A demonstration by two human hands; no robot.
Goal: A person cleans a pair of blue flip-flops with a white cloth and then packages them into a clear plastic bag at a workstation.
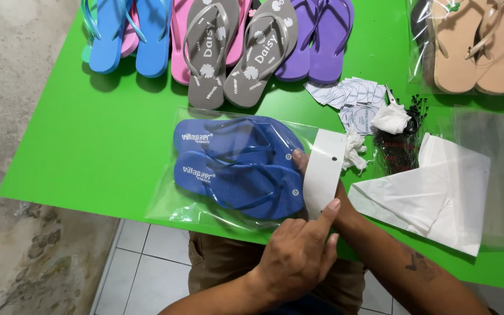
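A pair of dark blue foam flip-flops lies sealed inside a glossy, crinkled clear plastic bag near the front edge of the bright green worktop, toes pointing right. A smooth white card header folds over the bag's right end. The left hand comes up from the front edge, its forefinger stretched onto the lower end of the card and the other fingers loosely curled. The right hand is mostly hidden under the card and bag; only a fingertip shows pressing at the card's left edge, so its grip cannot be told fully. Right of the card lie crumpled white paper scraps, a heap of thin black plastic ties and round printed labels. A flat stack of clear bags with a white sheet rests toward the right edge. Along the back edge lie light blue flip-flops, grey flip-flops with flower prints, purple flip-flops and bagged tan flip-flops.
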